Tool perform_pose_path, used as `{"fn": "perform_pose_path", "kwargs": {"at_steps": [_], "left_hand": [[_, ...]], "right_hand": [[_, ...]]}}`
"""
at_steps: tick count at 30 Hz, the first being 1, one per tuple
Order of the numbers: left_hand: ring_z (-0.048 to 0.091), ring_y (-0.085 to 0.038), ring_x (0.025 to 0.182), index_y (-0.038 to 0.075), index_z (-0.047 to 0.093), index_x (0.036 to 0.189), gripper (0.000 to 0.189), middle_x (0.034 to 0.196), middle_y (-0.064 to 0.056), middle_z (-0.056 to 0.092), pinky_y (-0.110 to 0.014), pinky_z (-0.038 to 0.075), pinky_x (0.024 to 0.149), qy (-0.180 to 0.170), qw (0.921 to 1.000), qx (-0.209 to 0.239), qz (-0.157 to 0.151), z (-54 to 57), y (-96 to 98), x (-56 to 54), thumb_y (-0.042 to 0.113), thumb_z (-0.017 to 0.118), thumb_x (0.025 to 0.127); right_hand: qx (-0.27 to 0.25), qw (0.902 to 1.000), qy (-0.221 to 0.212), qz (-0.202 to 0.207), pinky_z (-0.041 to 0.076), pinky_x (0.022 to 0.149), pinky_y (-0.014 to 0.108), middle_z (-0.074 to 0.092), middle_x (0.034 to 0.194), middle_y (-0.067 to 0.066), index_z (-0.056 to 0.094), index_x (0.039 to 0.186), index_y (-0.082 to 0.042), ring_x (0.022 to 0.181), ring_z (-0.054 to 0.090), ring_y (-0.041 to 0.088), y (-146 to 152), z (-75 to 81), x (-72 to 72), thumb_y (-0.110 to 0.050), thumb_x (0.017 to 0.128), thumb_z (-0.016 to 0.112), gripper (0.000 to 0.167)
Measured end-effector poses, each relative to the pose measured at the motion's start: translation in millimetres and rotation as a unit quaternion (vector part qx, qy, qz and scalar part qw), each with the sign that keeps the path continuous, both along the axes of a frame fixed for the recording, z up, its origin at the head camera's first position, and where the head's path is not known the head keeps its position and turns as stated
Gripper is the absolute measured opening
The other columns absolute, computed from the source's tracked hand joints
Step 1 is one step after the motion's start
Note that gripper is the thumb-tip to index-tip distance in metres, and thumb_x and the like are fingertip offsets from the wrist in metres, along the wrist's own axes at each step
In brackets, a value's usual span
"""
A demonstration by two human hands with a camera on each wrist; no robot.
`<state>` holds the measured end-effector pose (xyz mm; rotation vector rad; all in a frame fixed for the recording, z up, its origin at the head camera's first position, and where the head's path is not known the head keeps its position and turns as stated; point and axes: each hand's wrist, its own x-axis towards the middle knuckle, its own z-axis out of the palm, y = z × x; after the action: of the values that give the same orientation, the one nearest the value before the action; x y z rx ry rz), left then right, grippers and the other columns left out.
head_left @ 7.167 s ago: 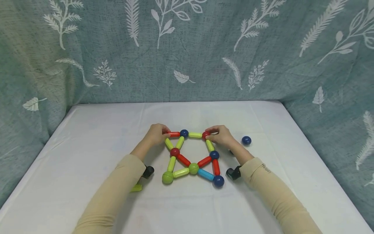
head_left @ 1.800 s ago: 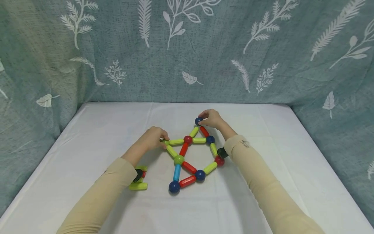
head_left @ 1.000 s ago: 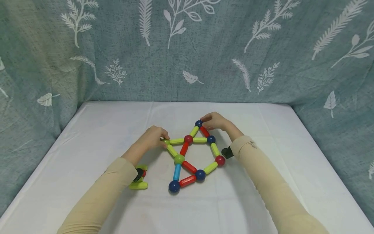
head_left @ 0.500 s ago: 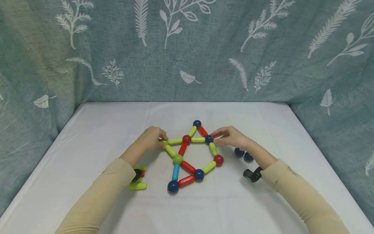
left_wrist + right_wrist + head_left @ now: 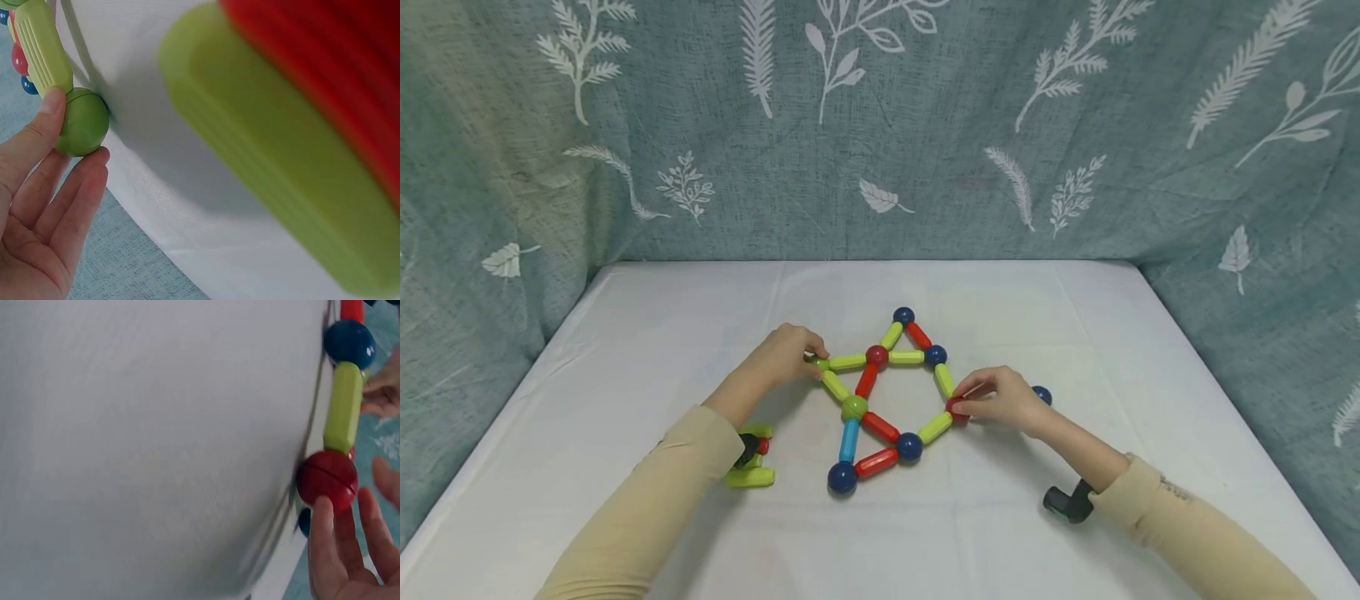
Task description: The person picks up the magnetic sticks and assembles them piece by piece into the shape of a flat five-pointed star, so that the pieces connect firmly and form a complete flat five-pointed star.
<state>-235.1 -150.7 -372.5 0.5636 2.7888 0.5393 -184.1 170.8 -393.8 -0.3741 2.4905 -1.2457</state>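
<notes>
A flat frame of magnetic rods and balls lies on the white table, with a pentagon in the middle and triangles along some sides. My left hand (image 5: 782, 357) pinches the green ball (image 5: 84, 124) at the frame's left corner, thumb and fingertips on it. At the right corner, my right hand (image 5: 1000, 398) holds the red ball (image 5: 328, 478) between thumb and fingers. A blue ball (image 5: 904, 316) tops the far triangle, joined to a lime rod (image 5: 891, 336) and a red rod (image 5: 918, 336). Another blue ball (image 5: 842, 477) marks the near corner.
Loose lime rods (image 5: 751, 477) and a red piece (image 5: 763, 447) lie beside the left wrist, partly hidden by its camera. A loose blue ball (image 5: 1042, 395) shows behind the right forearm. The table (image 5: 700, 300) ends at a leaf-patterned curtain (image 5: 820, 208).
The frame has turned since the oldest view, and a far triangle now stands out. My right hand left its top blue ball, passed another blue ball and reached the red ball; the left stays.
</notes>
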Motion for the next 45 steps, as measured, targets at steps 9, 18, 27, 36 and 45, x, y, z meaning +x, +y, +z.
{"fn": "perform_pose_path", "kwargs": {"at_steps": [9,18,27,36,45], "left_hand": [[0.060,-0.027,0.095,0.001,0.069,0.099,0.024,0.103,-0.013,0.065,-0.037,0.048,0.083,-0.011,0.9997,-0.016,-0.017,1.5,-3.0,6.5,0.010,0.073,0.077],[0.061,-0.026,0.086,-0.005,0.068,0.093,0.019,0.092,-0.014,0.066,-0.036,0.050,0.077,-0.017,0.9963,-0.039,-0.074,10.3,-4.8,38.8,0.000,0.071,0.075],[0.046,-0.010,0.058,0.002,0.066,0.074,0.011,0.064,0.001,0.057,-0.023,0.043,0.055,-0.016,0.9979,-0.025,-0.058,9.5,18.3,79.0,0.006,0.077,0.071],[0.041,-0.011,0.051,0.007,0.060,0.065,0.021,0.054,0.004,0.047,-0.021,0.036,0.049,-0.013,0.9997,0.000,-0.019,7.9,38.4,100.9,0.009,0.080,0.067],[0.054,-0.013,0.063,0.004,0.068,0.082,0.018,0.068,0.001,0.062,-0.025,0.047,0.060,0.015,0.9996,-0.010,-0.022,8.1,30.8,106.5,0.015,0.078,0.071]], "right_hand": [[0.039,0.9986,0.021,-0.029,0.052,0.065,0.028,0.066,0.090,0.005,0.068,0.091,-0.003,0.086,0.060,0.022,-8.2,-4.8,-4.3,-0.007,0.078,0.071,0.014],[0.057,0.9950,0.056,-0.059,0.052,0.069,0.030,0.066,0.094,0.008,0.068,0.094,-0.003,0.088,0.061,0.025,-11.8,-5.5,-23.2,-0.005,0.079,0.069,0.015],[0.051,0.9927,0.052,-0.096,0.051,0.074,0.034,0.064,0.103,0.014,0.065,0.100,0.000,0.092,0.061,0.027,-20.9,-2.3,-49.0,-0.007,0.082,0.067,0.019],[0.049,0.9908,0.004,-0.126,0.050,0.077,0.030,0.060,0.114,0.014,0.063,0.110,-0.002,0.099,0.059,0.026,-35.1,-0.5,-70.8,-0.009,0.085,0.064,0.026],[0.060,0.9910,-0.006,-0.119,0.050,0.074,0.028,0.058,0.117,0.015,0.063,0.113,-0.002,0.097,0.058,0.025,-37.5,-0.2,-75.6,-0.010,0.087,0.061,0.027]]}}
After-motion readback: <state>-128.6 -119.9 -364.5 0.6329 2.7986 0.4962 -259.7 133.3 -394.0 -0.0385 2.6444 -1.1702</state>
